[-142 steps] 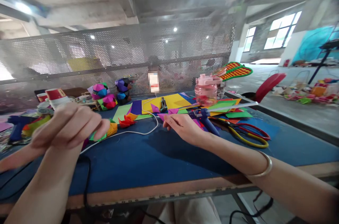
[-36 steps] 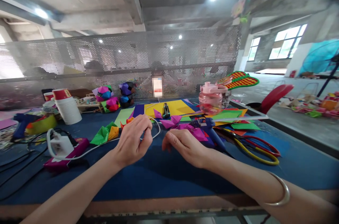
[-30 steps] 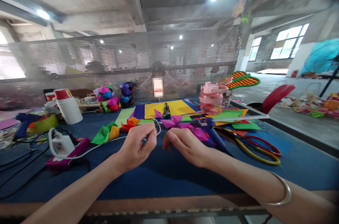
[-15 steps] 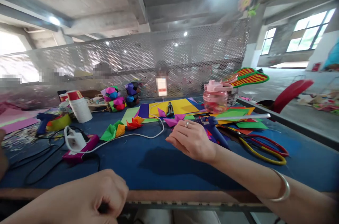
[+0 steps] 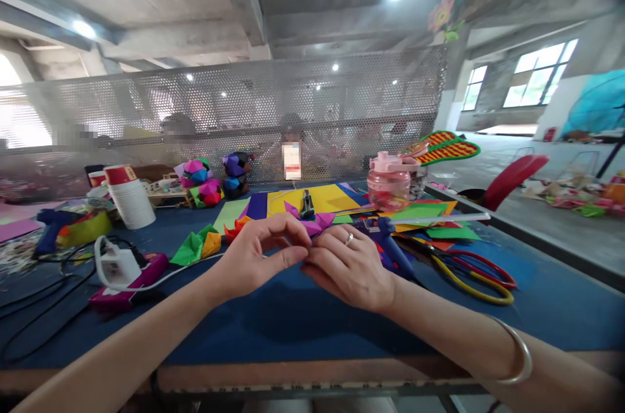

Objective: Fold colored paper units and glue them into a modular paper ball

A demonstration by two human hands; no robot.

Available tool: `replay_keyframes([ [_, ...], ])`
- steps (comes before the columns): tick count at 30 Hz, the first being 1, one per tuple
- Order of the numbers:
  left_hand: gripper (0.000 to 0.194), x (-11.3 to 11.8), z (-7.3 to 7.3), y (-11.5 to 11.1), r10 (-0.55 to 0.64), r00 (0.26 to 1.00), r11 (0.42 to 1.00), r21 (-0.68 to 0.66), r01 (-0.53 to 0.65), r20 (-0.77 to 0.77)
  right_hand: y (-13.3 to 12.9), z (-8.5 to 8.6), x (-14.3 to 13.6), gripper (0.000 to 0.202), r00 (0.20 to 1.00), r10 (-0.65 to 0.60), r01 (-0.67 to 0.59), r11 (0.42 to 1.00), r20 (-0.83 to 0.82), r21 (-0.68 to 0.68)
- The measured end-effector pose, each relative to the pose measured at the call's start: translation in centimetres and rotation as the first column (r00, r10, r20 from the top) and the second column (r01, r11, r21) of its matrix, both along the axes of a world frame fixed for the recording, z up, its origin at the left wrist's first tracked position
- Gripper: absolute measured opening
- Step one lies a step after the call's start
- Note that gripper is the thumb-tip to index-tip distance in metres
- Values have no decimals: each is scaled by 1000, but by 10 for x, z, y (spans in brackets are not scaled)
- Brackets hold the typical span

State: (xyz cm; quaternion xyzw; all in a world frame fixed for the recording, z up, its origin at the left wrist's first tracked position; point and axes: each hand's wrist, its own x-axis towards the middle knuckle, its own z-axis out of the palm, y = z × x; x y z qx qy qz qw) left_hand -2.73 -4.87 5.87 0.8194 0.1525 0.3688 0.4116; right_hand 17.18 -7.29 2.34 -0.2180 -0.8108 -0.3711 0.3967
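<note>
Above the blue tabletop (image 5: 293, 341), my left hand (image 5: 256, 256) and my right hand (image 5: 351, 266) meet at their fingertips. The left thumb and fingers close in a pinch against the right fingers; whatever they hold, if anything, is hidden. My right hand, with a ring on it, is curled with its back to me. Just behind the hands lies purple folded paper (image 5: 319, 224). Red-orange folded paper (image 5: 235, 229) shows partly behind my left hand, beside a green folded piece (image 5: 193, 247). A blue glue gun (image 5: 390, 247) rests right of my right hand.
Scissors (image 5: 476, 283) with red and yellow handles lie to the right. A pink bottle (image 5: 388, 184) stands behind coloured paper sheets (image 5: 424, 212). At left are a magenta power strip (image 5: 127, 289), its cables, and stacked paper cups (image 5: 131, 201). A phone (image 5: 291, 162) stands at the back.
My left hand has risen from the table's front edge, moving up and right to meet my right hand. My right hand has barely moved. The view has shifted slightly right.
</note>
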Motion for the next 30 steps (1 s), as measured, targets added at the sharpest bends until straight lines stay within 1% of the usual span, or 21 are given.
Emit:
replay_keyframes([
  [3, 12, 2, -7, 8, -74, 995, 995, -58, 78, 74, 1, 0, 2, 26, 998, -50, 48, 998, -39, -39],
  [6, 10, -4, -16, 12, -126, 987, 983, -120, 138, 103, 1, -1, 2, 27, 996, -64, 61, 997, -59, -55],
  [9, 13, -7, -24, 12, -121, 988, 983, -127, 132, 96, 2, -2, 2, 26, 997, -48, 45, 997, -56, -64],
  [11, 15, -6, -26, 11, -108, 989, 985, -124, 120, 97, 2, -2, 2, 25, 998, -41, 37, 997, -54, -67],
  [18, 7, -2, -25, 5, -51, 990, 998, -16, 53, 129, 1, -2, 1, 24, 998, -33, 30, 998, -51, -63],
  [26, 14, 0, -23, 3, 20, 998, 998, 53, -23, 66, 4, -5, 2, 24, 998, -41, 37, 996, -49, -76],
  [28, 16, 0, -23, 4, 21, 998, 998, 52, -23, 52, 4, -5, 2, 25, 998, -36, 32, 996, -51, -78],
  [30, 19, -1, -23, 4, -7, 998, 1000, 6, 6, 59, 3, -4, 2, 25, 998, -25, 21, 997, -58, -80],
])
